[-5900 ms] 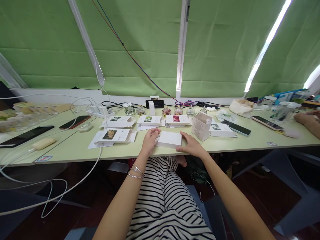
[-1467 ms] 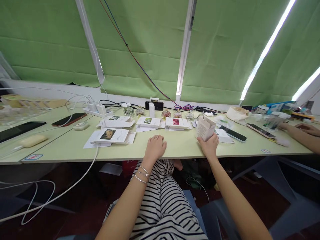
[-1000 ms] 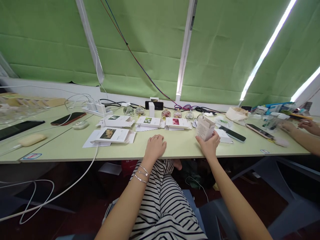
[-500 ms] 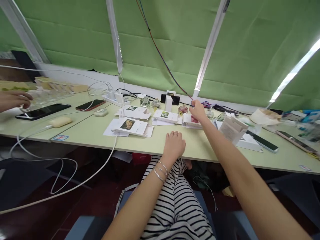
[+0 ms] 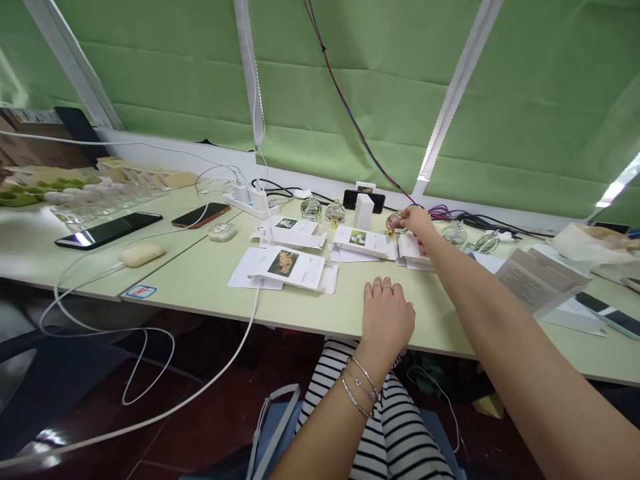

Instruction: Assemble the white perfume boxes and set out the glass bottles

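Observation:
My left hand rests palm down at the front edge of the table, fingers loosely bent and nothing held. Stretched toward the back, my right hand has its fingers closed at the right side of a round glass perfume bottle with a pinkish inside. The fingertips are partly hidden behind the hand. Just below lies a white box with a pink picture, partly covered by my forearm. Flat white boxes with flower pictures, such as the orange-flower box and white-flower box, lie to the left.
More round bottles line the back, beside an upright white box and a propped phone. An open carton stands at right. A power strip, phones and a white cable are at left.
The view has shifted left and closer to the table. My right hand has moved left onto the pinkish bottle. My left hand stays resting at the table edge. The other person's hand at left is gone from view.

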{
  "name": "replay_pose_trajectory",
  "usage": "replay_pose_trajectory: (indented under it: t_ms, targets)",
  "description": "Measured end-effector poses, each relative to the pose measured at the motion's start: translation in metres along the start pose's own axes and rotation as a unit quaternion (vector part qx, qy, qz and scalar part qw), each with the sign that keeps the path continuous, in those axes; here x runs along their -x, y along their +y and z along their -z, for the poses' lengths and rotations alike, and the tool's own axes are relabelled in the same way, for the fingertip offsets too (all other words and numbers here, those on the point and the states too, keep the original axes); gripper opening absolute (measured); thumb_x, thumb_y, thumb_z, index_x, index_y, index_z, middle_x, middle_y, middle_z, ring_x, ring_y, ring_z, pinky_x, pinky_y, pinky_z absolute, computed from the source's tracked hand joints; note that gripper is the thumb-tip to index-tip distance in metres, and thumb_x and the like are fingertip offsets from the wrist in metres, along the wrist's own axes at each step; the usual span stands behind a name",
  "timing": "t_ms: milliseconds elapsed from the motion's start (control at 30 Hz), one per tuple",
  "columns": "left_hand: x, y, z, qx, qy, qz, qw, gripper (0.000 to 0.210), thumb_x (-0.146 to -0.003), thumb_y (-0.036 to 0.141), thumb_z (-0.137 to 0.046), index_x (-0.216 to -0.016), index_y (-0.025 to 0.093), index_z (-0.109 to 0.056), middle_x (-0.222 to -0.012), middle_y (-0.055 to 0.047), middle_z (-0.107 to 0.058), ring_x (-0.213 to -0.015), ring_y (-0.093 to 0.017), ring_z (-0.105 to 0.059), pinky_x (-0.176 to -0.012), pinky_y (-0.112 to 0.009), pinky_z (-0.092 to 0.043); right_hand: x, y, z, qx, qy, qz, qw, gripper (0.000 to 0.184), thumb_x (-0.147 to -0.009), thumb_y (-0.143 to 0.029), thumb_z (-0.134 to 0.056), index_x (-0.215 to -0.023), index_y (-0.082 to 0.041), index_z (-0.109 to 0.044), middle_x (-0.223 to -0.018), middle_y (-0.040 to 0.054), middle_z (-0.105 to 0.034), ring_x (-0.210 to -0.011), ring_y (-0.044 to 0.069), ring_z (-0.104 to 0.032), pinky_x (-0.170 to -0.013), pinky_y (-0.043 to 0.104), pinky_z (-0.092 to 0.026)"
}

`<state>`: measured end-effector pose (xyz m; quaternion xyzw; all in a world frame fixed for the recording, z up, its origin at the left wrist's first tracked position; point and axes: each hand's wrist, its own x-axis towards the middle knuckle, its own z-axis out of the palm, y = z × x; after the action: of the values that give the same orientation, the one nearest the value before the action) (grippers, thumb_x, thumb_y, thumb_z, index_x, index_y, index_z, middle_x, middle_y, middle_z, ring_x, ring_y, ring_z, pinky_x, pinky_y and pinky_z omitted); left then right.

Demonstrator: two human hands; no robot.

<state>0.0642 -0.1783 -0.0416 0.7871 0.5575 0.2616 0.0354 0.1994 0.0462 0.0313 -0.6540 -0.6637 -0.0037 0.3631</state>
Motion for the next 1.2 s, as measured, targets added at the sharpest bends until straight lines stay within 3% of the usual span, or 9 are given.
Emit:
replay_pose_trajectory:
  t_ms: [167, 300, 400, 567, 700, 833, 867, 1000, 1200]
  targets:
    - [0.001, -0.002, 0.005, 0.141, 0.036, 0.033, 0.989, 0.067, -0.08, 0.024, -0.053, -0.135, 0.005, -0.021, -0.141, -0.024, -0.03, -0.134, -0.031, -0.023, -0.109, -0.045, -0.023, 0.032, -0.024, 0.058, 0.042, 0.02, 0.041, 0.998, 0.027, -0.064, -0.022, -0.065, -0.09, -0.013, -0.063, -0.086, 0.0074, -0.065, -0.082, 0.022, -0.059, -0.075, 0.036, -0.042]
    - [0.0, -0.008, 0.014, 0.307, 0.099, 0.053, 0.945, 0.081, -0.08, 0.029, -0.056, -0.139, 0.014, -0.002, -0.148, -0.019, -0.011, -0.138, -0.028, -0.011, -0.11, -0.046, -0.021, 0.103, -0.04, 0.106, 0.04, -0.102, 0.095, 0.989, 0.024, -0.066, -0.03, -0.063, -0.087, -0.018, -0.063, -0.078, 0.0031, -0.065, -0.072, 0.02, -0.06, -0.068, 0.032, -0.044]
    - [-0.001, -0.014, 0.018, 0.361, 0.069, 0.038, 0.929, 0.075, -0.077, 0.03, -0.06, -0.136, 0.016, -0.017, -0.143, -0.017, -0.027, -0.134, -0.029, -0.023, -0.107, -0.047, -0.025, 0.157, -0.04, 0.116, 0.009, -0.199, 0.113, 0.973, 0.017, -0.07, -0.03, -0.06, -0.084, -0.02, -0.061, -0.076, 0.0018, -0.065, -0.07, 0.018, -0.06, -0.066, 0.031, -0.045]
    - [-0.001, -0.017, 0.021, 0.362, -0.015, -0.009, 0.932, 0.035, -0.078, 0.017, -0.055, -0.112, 0.021, -0.048, -0.11, -0.007, -0.06, -0.103, -0.023, -0.056, -0.089, -0.039, -0.043, 0.198, -0.026, 0.109, -0.045, -0.219, 0.084, 0.971, 0.019, -0.072, -0.031, -0.058, -0.088, -0.021, -0.06, -0.089, 0.0033, -0.067, -0.076, 0.019, -0.061, -0.07, 0.034, -0.048]
    - [0.0, -0.015, 0.022, 0.351, -0.014, -0.007, 0.936, 0.03, -0.078, 0.015, -0.054, -0.107, 0.021, -0.05, -0.106, -0.005, -0.062, -0.098, -0.023, -0.058, -0.086, -0.037, -0.045, 0.171, -0.023, 0.12, -0.062, -0.27, 0.091, 0.957, 0.024, -0.074, -0.038, -0.058, -0.092, -0.022, -0.064, -0.091, 0.0032, -0.068, -0.081, 0.02, -0.063, -0.073, 0.033, -0.049]
    - [0.0, -0.014, 0.022, 0.355, -0.02, 0.0, 0.935, 0.031, -0.077, 0.014, -0.055, -0.107, 0.021, -0.05, -0.108, -0.005, -0.063, -0.1, -0.022, -0.058, -0.089, -0.037, -0.044, 0.092, -0.03, 0.11, 0.07, -0.069, 0.081, 0.992, 0.025, -0.08, -0.031, -0.051, -0.096, -0.018, -0.065, -0.092, 0.0075, -0.069, -0.086, 0.022, -0.062, -0.077, 0.036, -0.047]
    - [0.0, -0.013, 0.022, 0.358, -0.022, 0.001, 0.933, 0.031, -0.077, 0.014, -0.055, -0.106, 0.022, -0.05, -0.107, -0.004, -0.063, -0.1, -0.022, -0.058, -0.088, -0.037, -0.044, 0.071, -0.031, 0.099, 0.125, -0.058, 0.078, 0.987, 0.025, -0.08, -0.026, -0.051, -0.098, -0.016, -0.065, -0.096, 0.0095, -0.068, -0.09, 0.023, -0.061, -0.079, 0.036, -0.047]
    - [0.001, -0.014, 0.021, 0.363, -0.024, 0.004, 0.932, 0.03, -0.078, 0.014, -0.055, -0.106, 0.022, -0.049, -0.107, -0.004, -0.063, -0.099, -0.021, -0.058, -0.088, -0.035, -0.045, 0.01, -0.031, 0.045, 0.274, -0.192, 0.001, 0.942, 0.025, -0.075, -0.026, -0.06, -0.096, -0.014, -0.067, -0.101, 0.014, -0.066, -0.096, 0.026, -0.061, -0.08, 0.036, -0.047]
    - [0.002, -0.015, 0.017, 0.358, -0.019, 0.001, 0.934, 0.03, -0.079, 0.016, -0.054, -0.108, 0.022, -0.049, -0.107, -0.005, -0.062, -0.098, -0.021, -0.058, -0.087, -0.037, -0.045, 0.0, -0.016, -0.011, 0.309, -0.248, -0.042, 0.917, 0.041, -0.061, -0.028, -0.074, -0.097, -0.009, -0.067, -0.106, 0.0213, -0.063, -0.099, 0.032, -0.06, -0.079, 0.043, -0.048]
